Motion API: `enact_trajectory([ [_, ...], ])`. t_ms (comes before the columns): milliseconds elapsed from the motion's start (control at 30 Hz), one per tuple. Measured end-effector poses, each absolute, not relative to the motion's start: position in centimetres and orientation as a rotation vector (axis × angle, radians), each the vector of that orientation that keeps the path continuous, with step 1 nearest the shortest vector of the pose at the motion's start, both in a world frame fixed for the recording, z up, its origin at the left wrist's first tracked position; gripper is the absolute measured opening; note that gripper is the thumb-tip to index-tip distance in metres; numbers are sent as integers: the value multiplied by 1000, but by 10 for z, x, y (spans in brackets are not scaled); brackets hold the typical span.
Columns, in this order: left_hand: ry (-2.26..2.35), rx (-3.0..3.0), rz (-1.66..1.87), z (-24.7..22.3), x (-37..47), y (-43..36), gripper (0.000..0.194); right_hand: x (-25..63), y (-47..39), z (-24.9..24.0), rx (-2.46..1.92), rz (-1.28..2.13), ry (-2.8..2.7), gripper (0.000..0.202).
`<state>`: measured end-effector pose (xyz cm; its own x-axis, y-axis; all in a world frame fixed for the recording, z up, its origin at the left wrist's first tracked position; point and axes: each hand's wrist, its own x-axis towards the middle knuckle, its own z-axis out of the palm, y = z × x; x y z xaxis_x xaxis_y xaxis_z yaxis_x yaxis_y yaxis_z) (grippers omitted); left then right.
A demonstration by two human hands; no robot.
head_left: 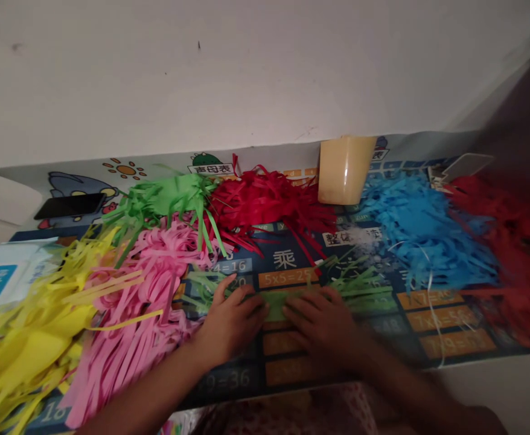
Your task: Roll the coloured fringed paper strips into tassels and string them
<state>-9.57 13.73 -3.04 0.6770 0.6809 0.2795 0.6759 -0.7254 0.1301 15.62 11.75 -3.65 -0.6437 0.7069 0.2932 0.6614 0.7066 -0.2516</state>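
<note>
Both of my hands press flat on a green fringed paper strip near the front edge of the surface: left hand and right hand, fingers spread, gripping nothing. Pink and yellow paper fringe pile toward the left edge. Farther back lie green, red and blue fringe, with a beige cup at the back edge.

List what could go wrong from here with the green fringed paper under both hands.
1. The left hand and right hand press the green fringed paper; its thin strips could tear or crumple.
2. The pink fringe pile lies against the left wrist; strips might tangle.
3. The beige cup stands close behind and could be knocked.
</note>
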Motion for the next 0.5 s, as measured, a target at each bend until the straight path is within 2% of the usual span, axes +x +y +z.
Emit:
enact_trajectory([
  [233, 1086, 2888, 490, -28, -97, 138, 20, 170, 106, -47, -1013, 178, -2464, 15],
  [400, 1121, 2767, 578, -29, -96, 139, 15, 155, 110, -47, -1067, 200, -2459, 34],
  [500, 1121, 2653, 634, -25, -96, 141, 13, 151, 118, -49, -1126, 177, -2414, 12],
])
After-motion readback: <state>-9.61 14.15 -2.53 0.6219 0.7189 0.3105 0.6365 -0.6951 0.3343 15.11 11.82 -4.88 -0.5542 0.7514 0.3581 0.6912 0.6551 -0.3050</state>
